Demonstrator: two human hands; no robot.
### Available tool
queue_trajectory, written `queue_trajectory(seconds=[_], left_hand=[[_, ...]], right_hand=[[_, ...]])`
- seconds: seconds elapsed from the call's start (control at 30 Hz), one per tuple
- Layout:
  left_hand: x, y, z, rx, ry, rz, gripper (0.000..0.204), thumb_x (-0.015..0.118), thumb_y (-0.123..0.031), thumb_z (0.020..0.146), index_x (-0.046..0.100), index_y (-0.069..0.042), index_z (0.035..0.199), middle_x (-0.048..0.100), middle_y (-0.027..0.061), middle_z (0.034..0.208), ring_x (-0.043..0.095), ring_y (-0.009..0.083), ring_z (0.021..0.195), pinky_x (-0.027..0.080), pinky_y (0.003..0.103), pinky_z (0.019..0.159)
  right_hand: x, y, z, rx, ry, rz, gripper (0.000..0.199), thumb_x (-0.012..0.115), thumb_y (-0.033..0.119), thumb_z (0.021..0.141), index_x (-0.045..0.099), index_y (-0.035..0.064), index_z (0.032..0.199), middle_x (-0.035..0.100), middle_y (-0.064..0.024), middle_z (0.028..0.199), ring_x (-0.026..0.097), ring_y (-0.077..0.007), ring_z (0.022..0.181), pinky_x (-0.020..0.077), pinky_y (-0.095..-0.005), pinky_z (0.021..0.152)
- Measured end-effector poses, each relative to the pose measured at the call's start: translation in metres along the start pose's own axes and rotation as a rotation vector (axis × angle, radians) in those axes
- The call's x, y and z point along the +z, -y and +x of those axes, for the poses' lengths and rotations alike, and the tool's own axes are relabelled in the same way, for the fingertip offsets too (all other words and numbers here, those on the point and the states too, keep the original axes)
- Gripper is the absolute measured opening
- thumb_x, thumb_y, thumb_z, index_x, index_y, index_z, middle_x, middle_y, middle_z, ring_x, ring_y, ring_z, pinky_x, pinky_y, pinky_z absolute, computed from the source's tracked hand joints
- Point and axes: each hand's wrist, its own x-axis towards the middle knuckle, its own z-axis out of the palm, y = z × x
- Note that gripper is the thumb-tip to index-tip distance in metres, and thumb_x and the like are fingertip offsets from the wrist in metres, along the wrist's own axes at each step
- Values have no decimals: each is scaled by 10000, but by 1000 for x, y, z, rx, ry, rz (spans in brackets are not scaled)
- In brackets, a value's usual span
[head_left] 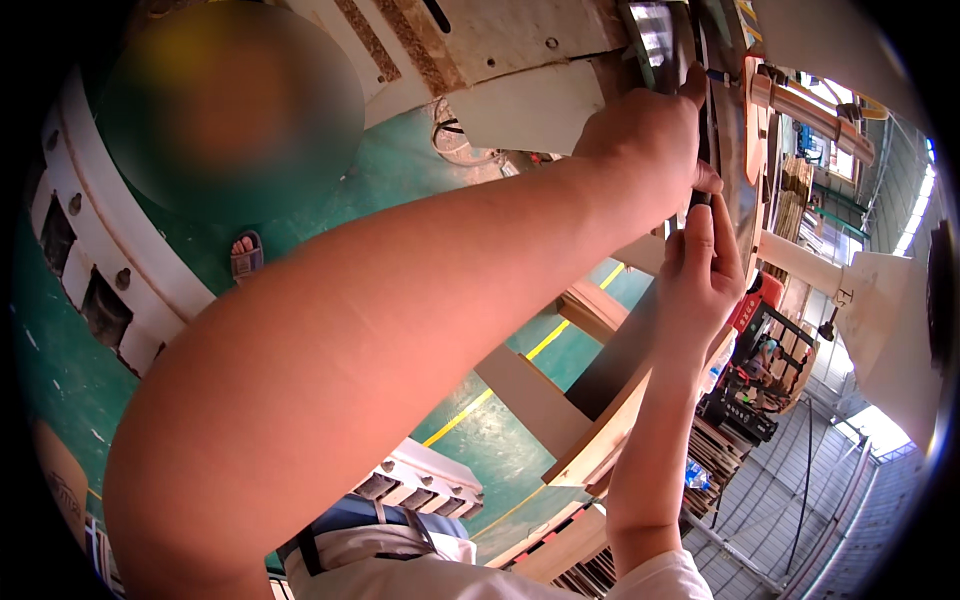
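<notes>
My left arm crosses the view from the lower left. My left hand (pixel 645 130) reaches the upper right, closed along a dark narrow strip (pixel 711 125) on a long curved frame. One finger lies along the strip, and the thumb tip presses farther down; the other fingers are hidden behind the hand. Just below, my right hand (pixel 705 265) has its fingers pointing up, with the fingertips closed at the strip's lower end near my left thumb. A pale curved panel edge (pixel 753 120) runs beside the strip.
Pale boards (pixel 520 110) with bolt holes sit at the upper middle. Wooden crosspieces (pixel 540 400) span below my hands. A white curved beam (pixel 130 240) stands at left, near a sandaled foot (pixel 246 256). Behind at right are a red forklift (pixel 765 295) and stacked boards (pixel 715 455).
</notes>
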Motion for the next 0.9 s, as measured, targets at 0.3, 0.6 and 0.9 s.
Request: queue_trajectory(seconds=[0.3, 0.6, 0.9], left_hand=[[0, -6, -6, -68, 66, -146, 950, 813, -354, 874, 298, -23, 1601, 665, 106, 592, 692, 274, 550, 566, 390, 577], [8, 5, -2, -22, -14, 6, 953, 820, -354, 870, 302, -37, 1605, 686, 133, 647, 691, 255, 559, 568, 397, 592], [2, 1, 1, 7, -25, -1, 899, 818, -244, 876, 322, -33, 1596, 673, 109, 635, 665, 214, 506, 555, 347, 523]], right_hand=[[-7, 0, -3, 6, -34, -103, 387, 610, 176, 1066, 617, -18, 1401, 490, 71, 671, 407, 3, 574, 275, -185, 485], [-1, 5, -4, 39, -29, -90, 422, 629, 191, 1058, 599, -34, 1413, 526, 57, 697, 419, 0, 585, 287, -186, 489], [-4, 4, 0, -4, 1, -93, 436, 653, 203, 1048, 600, -37, 1409, 530, 49, 700, 436, -3, 595, 313, -195, 508]])
